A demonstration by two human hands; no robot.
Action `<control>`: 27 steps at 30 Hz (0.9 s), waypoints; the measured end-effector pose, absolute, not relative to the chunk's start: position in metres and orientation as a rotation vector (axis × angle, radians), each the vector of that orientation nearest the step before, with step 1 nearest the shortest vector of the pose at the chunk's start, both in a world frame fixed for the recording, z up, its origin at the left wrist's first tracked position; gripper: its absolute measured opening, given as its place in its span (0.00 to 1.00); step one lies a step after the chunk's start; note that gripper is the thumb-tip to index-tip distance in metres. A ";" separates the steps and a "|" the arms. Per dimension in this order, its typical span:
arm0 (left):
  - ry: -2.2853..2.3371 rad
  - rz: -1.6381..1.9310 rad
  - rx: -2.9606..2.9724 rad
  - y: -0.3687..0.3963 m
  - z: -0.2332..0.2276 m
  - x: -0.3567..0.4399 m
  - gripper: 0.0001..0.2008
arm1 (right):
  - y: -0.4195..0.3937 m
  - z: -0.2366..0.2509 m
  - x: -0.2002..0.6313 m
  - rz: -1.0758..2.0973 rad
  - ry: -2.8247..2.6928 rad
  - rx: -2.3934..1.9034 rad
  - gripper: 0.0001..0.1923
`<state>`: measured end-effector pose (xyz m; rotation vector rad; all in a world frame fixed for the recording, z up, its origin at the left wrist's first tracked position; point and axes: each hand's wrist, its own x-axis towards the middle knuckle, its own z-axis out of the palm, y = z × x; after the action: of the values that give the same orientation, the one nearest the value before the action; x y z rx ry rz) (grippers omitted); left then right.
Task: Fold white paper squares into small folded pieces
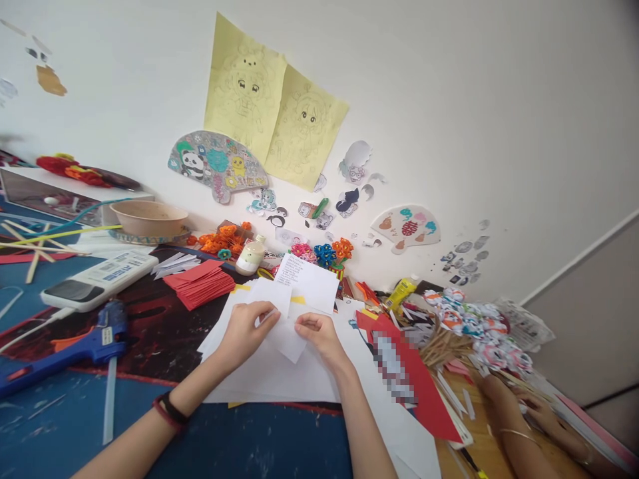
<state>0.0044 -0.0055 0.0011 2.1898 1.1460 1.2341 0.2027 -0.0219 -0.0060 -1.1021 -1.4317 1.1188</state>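
Note:
My left hand (252,326) and my right hand (319,332) come close together above a pile of white sheets (234,382). Thumb and fingers of each are pinched at the edges of a small white paper (289,342) between them. Part of its edge is hidden by my fingers. Just beyond my hands lies a white paper with lines of printed text (314,286), its left part covered with the writing. Bits of yellow paper (298,300) show beneath. A stack of red paper (200,283) lies to the left of the pile.
At left are a blue glue gun (100,339), a white power strip (100,281) and a bowl (150,223). A cream bottle (251,255), pipe-cleaner flowers (324,254) and a yellow bottle (402,291) stand near the wall. Another person's hands (544,416) are at right.

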 end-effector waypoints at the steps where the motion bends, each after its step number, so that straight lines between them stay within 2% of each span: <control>1: 1.155 1.247 2.188 -0.005 0.002 0.003 0.15 | -0.022 -0.006 0.204 1.128 -1.425 -1.102 0.12; 6: 1.220 1.303 2.166 -0.002 0.006 -0.003 0.15 | -0.021 -0.005 0.210 1.202 -1.424 -1.080 0.13; 17: 1.265 1.348 2.076 0.004 0.006 -0.009 0.16 | -0.022 0.000 0.220 1.156 -1.467 -1.081 0.13; 23: 1.193 1.468 1.618 0.006 0.004 -0.015 0.17 | -0.020 -0.002 0.225 1.131 -1.441 -1.087 0.12; 27: 1.073 1.424 1.337 0.003 0.004 -0.009 0.16 | -0.023 -0.003 0.211 1.189 -1.491 -1.029 0.17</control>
<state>-0.0088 0.0026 0.0041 1.3374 1.0734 1.4235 0.2108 -0.0230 -0.0030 -1.0290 -1.4907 1.1890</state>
